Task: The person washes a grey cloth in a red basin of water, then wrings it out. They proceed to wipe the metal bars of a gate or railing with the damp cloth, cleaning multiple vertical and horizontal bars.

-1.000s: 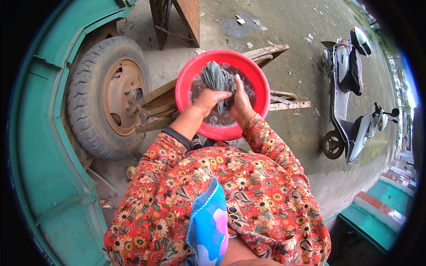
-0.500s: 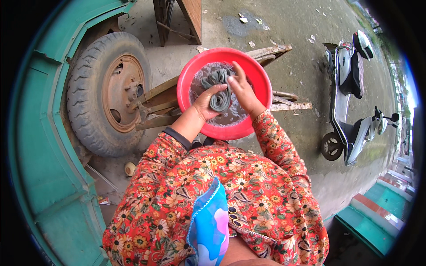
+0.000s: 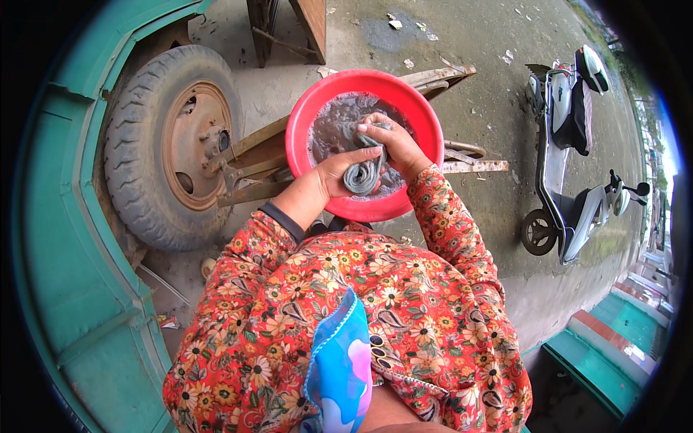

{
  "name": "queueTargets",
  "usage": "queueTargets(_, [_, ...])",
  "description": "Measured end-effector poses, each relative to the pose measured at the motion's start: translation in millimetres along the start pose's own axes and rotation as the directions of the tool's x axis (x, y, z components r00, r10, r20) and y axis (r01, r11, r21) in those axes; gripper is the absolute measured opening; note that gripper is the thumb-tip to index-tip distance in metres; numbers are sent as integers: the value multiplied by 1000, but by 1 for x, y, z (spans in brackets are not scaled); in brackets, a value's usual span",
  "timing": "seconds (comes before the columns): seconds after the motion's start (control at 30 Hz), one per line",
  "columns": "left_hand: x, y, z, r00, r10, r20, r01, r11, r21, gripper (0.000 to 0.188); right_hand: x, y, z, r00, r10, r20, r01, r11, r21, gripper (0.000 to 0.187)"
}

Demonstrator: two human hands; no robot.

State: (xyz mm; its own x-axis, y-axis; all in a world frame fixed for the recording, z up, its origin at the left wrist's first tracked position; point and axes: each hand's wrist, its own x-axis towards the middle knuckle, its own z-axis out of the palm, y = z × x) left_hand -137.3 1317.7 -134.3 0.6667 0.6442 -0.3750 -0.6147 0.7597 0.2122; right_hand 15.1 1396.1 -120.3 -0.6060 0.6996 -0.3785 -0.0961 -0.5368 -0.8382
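Between both hands is a wet grey cloth (image 3: pixel 360 177), rolled and bunched, its coiled end facing me. My left hand (image 3: pixel 339 172) is closed round its near left side, thumb laid across the top. My right hand (image 3: pixel 395 146) wraps the cloth from the far right, fingers curled over it. Both hands are over a red plastic basin (image 3: pixel 302 123) of murky, sudsy water (image 3: pixel 346 108). Whether the underside of the cloth touches the water is hidden.
At left, a large tyre (image 3: pixel 133 151) on a rusty wheel stands by a green metal panel (image 3: pixel 94 274). Metal beams (image 3: pixel 253 173) run behind the basin. A wooden board (image 3: pixel 307 25) stands at the back. An electric scooter (image 3: pixel 563 159) is parked at right.
My right hand has come down from a raised, spread pose and closed over the cloth. The cloth is now bunched tighter and sits slightly further right.
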Motion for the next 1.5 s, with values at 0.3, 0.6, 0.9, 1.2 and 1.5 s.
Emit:
queueTargets(0.3, [12, 3, 0, 981, 14, -194, 57, 933, 356, 30, 7, -5, -4, 995, -76, -71, 7, 729, -684, 32])
queueTargets(0.6, [26, -11, 13, 817, 571, -75, -383, 635, 671, 47, -4, -9, 13, 873, -486, -49, 162, 383, -909, 67])
queueTargets(0.9, [-13, -5, 29, 982, 97, 161, -28, 921, -387, 50, -21, -11, -2, 993, -26, -117, 71, 915, 398, 67])
queueTargets(1.2, [-13, -19, 26, 978, 13, 208, 21, 987, -159, 44, -17, -35, 1, 963, 3, 269, -23, 997, 69, 29])
queueTargets(1.5, [-1, -10, 16, 984, 106, -140, -72, 971, 230, 24, 4, -18, 10, 997, -52, 62, 71, 929, -364, 12])
